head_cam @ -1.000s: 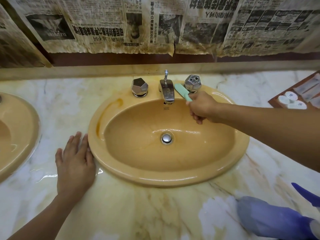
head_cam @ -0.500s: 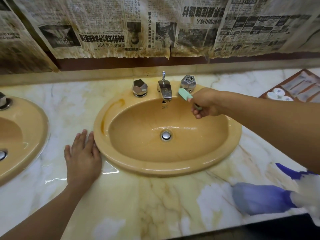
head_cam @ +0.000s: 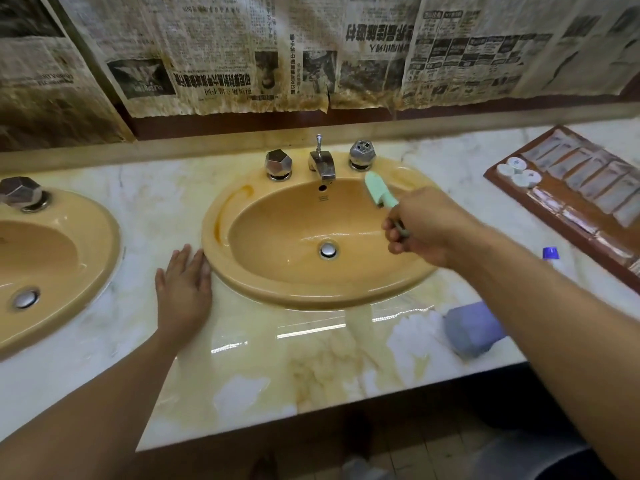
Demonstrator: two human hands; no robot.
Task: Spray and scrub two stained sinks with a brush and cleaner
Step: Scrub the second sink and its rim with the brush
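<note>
An oval tan sink (head_cam: 277, 289) is set in the marble counter, with a brownish stain on its left rim. My right hand (head_cam: 426, 226) grips the handle of a pale green brush (head_cam: 377, 190); the brush head lies on the sink's back right rim, below the right tap knob (head_cam: 362, 154). My left hand (head_cam: 183, 289) lies flat on the counter, fingers straight, touching the sink's left outer edge. A second tan sink (head_cam: 100, 237) shows at the far left. The purple cleaner bottle (head_cam: 474, 329) lies on the counter at the front right, partly hidden by my right arm.
A chrome spout (head_cam: 323, 164) and left knob (head_cam: 278, 164) stand at the sink's back. A brown tray (head_cam: 512, 188) with sachets and small white caps sits at the right. Stained newspaper covers the wall behind. The counter's front edge runs close below.
The view has pulled back and shifted, showing more of the left sink and counter edge. My right hand moved the brush rightward along the back rim. My left hand stayed put.
</note>
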